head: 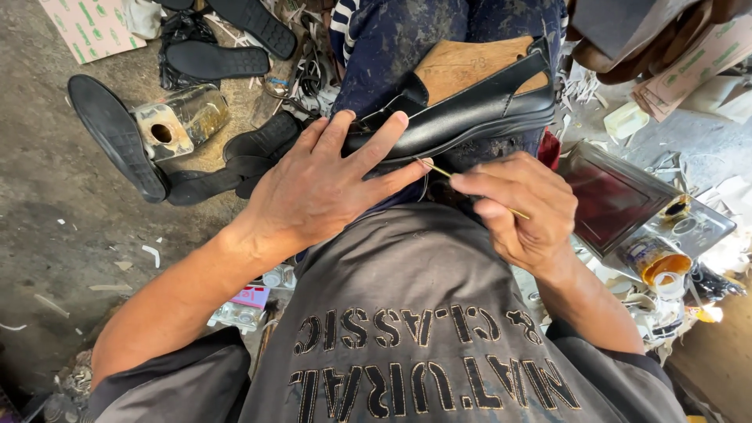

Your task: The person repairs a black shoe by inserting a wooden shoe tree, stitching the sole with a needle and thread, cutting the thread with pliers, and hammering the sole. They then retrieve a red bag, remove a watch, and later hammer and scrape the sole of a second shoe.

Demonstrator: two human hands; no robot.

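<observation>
At centre frame, the right hand pinches a thin stick, tip at the shoe's edge. The left hand lies spread over the shoe, pinning it on the lap, likely steadying it. Soles and a tin litter the dusty floor, upper left.

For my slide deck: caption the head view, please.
Left hand steadies a black shoe while right hand holds a thin stick.
</observation>
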